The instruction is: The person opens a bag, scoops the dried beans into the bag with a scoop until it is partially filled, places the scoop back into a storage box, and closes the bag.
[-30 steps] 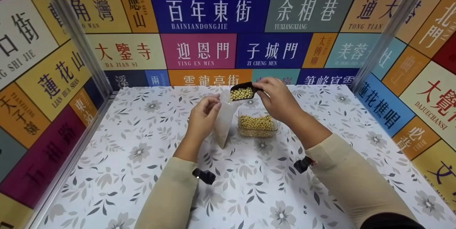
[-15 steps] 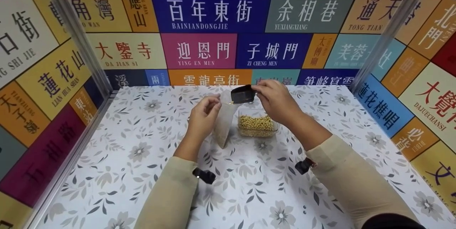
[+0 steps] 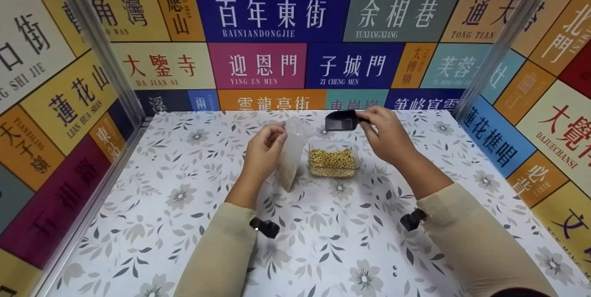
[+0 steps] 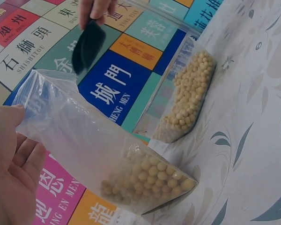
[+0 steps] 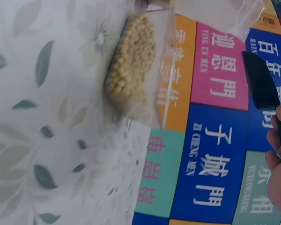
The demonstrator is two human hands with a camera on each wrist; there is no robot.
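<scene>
My left hand pinches the top edge of a clear zip bag, which stands upright on the table with its mouth open. In the left wrist view, soybeans fill the bag's lower part. A black scoop is held by its handle in my right hand, raised above and behind a clear plastic box. No beans show in the scoop. Many more soybeans lie in that box, just right of the bag. The right wrist view shows the scoop side-on.
A white cloth with a grey floral print covers the table. Behind it stands a wall of coloured panels with lettering, and panels line both sides. Metal posts rise at the table's back corners.
The scoop held soybeans at the bag's mouth, then tipped and emptied into it. My right hand has since drawn it right, away from the bag. My left hand has stayed in place.
</scene>
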